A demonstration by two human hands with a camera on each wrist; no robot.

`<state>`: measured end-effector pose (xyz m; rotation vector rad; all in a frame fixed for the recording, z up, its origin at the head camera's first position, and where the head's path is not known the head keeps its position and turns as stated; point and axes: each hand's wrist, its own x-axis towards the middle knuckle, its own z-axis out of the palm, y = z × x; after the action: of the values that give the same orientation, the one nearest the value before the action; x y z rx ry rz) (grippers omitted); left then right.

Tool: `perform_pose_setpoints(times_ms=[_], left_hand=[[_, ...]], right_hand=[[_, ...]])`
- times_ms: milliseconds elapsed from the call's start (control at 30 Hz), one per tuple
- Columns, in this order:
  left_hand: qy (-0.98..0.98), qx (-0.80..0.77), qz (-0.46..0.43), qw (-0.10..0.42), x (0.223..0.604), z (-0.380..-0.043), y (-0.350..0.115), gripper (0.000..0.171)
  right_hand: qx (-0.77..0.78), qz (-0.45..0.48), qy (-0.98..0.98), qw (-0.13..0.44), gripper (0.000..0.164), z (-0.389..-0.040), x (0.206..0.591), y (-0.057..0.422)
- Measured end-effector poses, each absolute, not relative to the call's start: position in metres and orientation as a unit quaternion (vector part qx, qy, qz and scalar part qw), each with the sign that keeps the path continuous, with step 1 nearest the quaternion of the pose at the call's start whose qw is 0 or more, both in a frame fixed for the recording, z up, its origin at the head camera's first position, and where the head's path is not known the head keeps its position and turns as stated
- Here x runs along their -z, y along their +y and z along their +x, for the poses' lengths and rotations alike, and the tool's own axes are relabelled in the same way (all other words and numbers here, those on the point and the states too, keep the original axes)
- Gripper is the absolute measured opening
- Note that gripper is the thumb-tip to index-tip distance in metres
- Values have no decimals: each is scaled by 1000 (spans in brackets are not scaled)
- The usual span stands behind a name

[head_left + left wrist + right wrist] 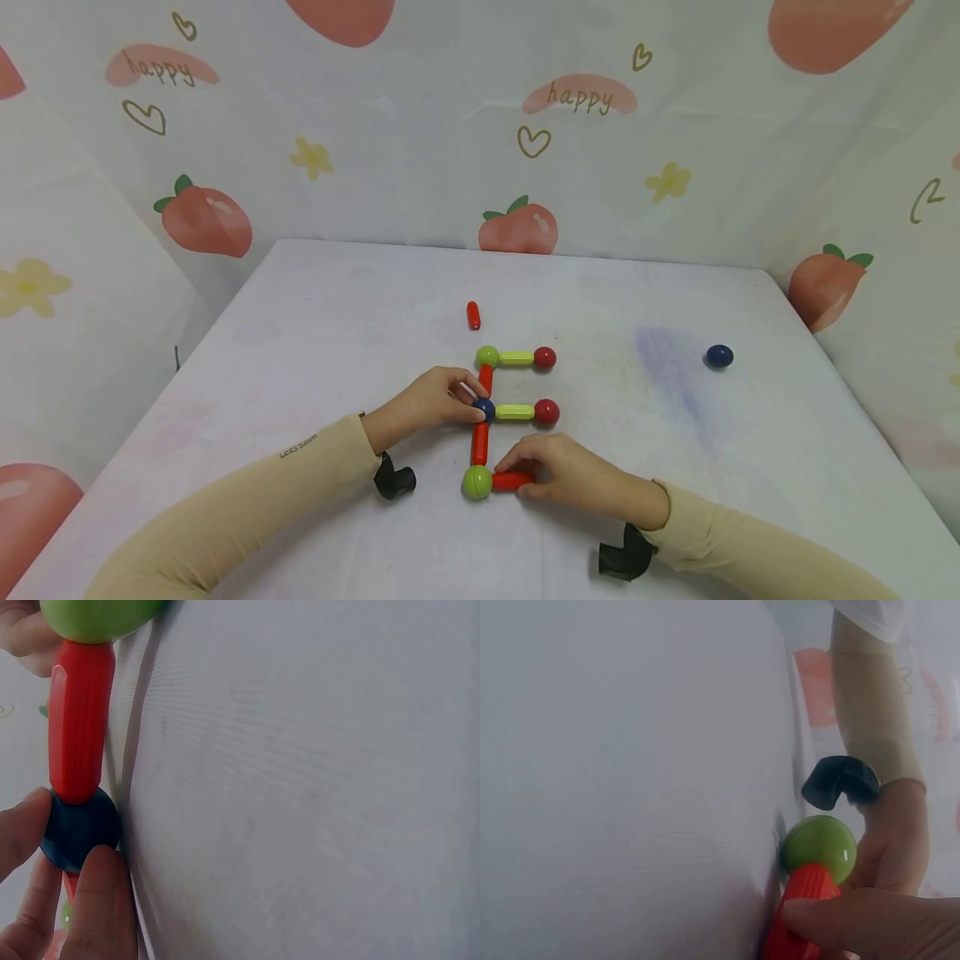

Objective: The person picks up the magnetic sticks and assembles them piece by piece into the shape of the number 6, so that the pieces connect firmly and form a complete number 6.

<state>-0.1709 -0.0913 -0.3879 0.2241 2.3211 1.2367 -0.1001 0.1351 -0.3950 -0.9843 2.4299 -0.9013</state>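
On the table lies a flat E-shaped frame of rods and balls. My left hand (433, 405) pinches its middle blue ball (81, 829) between thumb and fingers. A red rod (480, 444) joins that ball to the lower green ball (477, 482); another red rod (486, 381) runs up to the upper green ball (487, 357). With thumb and fingers my right hand (573, 475) grips a third red rod (804, 907), whose end meets the lower green ball. Yellow-green rods (514, 412) lead rightward to red balls (547, 412) in the two upper arms.
A loose red rod (473, 316) lies beyond the frame, and a dark blue ball (719, 357) rests at the right of the white table (360, 300). Black wrist cameras (627, 553) hang by both cuffs. A printed cloth (420, 125) rises behind.
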Motion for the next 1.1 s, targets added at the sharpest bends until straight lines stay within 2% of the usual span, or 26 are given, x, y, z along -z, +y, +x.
perform_pose_setpoints(times_ms=[1100], left_hand=[[854, -450, 78, 248, 384, -169, -91, 22]], right_hand=[[322, -337, 863, 195, 29, -100, 395, 133]])
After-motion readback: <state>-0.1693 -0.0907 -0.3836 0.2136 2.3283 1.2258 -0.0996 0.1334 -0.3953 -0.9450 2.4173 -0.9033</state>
